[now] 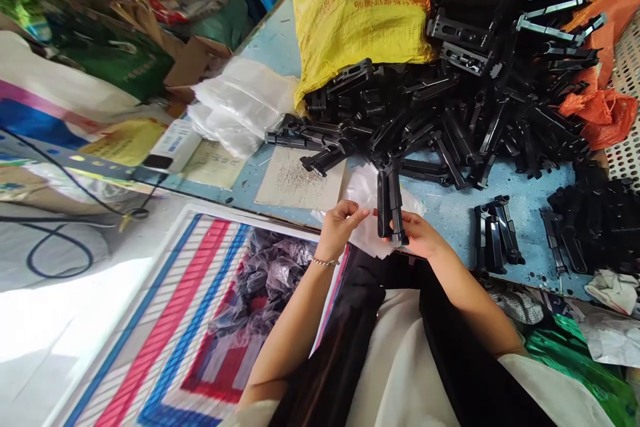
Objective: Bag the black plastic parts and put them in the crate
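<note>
My right hand (416,235) is closed around the lower end of a pair of long black plastic parts (391,203), held upright side by side above the table edge. My left hand (341,225) is just left of them, thumb and fingers pinched together; whether anything thin is between the fingertips I cannot make out. A clear plastic bag (367,240) lies beneath and between both hands. Beyond them spreads a big heap of similar black parts (450,120), spilling from a yellow woven sack (360,7).
On the blue table (453,210), a small group of black parts (497,233) lies at right, near a darker pile (600,220). Cardboard (300,180) and stacked clear bags (245,100) lie left. Below stands a striped woven bag (165,320) holding bagged items (280,267).
</note>
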`<state>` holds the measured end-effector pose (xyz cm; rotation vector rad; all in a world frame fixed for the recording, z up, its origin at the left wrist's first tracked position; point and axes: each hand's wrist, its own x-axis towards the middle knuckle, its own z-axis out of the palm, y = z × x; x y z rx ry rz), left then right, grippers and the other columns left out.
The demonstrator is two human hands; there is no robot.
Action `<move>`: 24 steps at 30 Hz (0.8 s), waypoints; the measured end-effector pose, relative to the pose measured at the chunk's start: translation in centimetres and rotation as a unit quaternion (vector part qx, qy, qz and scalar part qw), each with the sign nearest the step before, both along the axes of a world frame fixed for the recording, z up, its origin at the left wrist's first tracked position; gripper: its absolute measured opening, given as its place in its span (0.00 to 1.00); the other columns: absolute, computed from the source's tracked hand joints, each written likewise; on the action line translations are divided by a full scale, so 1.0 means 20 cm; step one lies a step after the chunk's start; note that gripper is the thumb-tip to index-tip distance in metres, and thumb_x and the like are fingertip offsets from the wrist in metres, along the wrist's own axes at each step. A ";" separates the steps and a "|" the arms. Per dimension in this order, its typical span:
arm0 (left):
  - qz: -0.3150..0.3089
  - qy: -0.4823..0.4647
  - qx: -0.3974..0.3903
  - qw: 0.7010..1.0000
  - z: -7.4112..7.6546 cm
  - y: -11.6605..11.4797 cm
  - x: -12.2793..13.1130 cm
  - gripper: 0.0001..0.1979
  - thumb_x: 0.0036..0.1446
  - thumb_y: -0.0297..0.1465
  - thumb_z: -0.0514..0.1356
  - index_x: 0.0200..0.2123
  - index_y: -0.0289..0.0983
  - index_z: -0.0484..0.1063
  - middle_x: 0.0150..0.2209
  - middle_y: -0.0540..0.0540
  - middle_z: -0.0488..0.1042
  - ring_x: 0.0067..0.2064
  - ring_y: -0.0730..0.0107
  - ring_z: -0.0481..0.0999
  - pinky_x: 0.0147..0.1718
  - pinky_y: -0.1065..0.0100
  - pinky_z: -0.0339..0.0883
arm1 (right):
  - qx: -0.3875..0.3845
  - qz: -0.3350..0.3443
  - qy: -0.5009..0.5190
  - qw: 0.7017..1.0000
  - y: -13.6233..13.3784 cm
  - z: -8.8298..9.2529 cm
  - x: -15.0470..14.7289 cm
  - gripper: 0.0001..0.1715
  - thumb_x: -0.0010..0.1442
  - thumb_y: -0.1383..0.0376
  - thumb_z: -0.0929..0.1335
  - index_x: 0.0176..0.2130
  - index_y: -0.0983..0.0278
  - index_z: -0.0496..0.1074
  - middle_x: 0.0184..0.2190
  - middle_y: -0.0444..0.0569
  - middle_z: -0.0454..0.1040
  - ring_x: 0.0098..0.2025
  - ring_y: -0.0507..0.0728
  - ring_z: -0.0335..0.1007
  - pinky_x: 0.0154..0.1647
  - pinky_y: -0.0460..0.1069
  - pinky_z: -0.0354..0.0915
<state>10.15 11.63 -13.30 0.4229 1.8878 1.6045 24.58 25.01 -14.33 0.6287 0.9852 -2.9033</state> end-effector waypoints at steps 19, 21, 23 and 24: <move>-0.073 0.443 -0.179 0.876 0.04 -0.14 -0.05 0.19 0.63 0.26 0.53 0.52 0.38 0.78 0.54 0.39 0.75 0.44 0.69 0.78 0.49 0.65 0.74 | 0.005 -0.028 -0.033 0.999 0.03 0.03 0.24 0.22 0.46 0.55 0.79 0.33 0.66 0.75 0.33 0.52 0.76 0.29 0.53 0.69 0.31 0.47 0.66; -0.084 0.393 -0.162 0.901 0.04 -0.12 -0.06 0.20 0.62 0.28 0.56 0.56 0.36 0.75 0.56 0.39 0.74 0.36 0.77 0.75 0.45 0.69 0.74 | -0.024 0.070 -0.020 0.997 0.00 0.04 0.27 0.23 0.45 0.55 0.79 0.32 0.69 0.73 0.29 0.53 0.75 0.24 0.52 0.69 0.23 0.45 0.61; -0.093 0.351 -0.131 0.922 0.05 -0.12 -0.07 0.23 0.61 0.28 0.57 0.59 0.37 0.73 0.58 0.40 0.72 0.32 0.81 0.72 0.40 0.73 0.73 | -0.058 0.117 -0.044 0.990 -0.04 0.03 0.26 0.24 0.43 0.57 0.80 0.32 0.71 0.72 0.27 0.55 0.75 0.24 0.53 0.71 0.19 0.42 0.56; -0.099 0.341 -0.119 0.927 0.06 -0.12 -0.07 0.24 0.61 0.28 0.57 0.60 0.38 0.71 0.59 0.40 0.71 0.32 0.82 0.71 0.38 0.74 0.73 | -0.079 0.110 -0.064 0.989 -0.05 0.02 0.25 0.24 0.42 0.58 0.80 0.32 0.71 0.72 0.27 0.55 0.75 0.24 0.53 0.70 0.18 0.41 0.54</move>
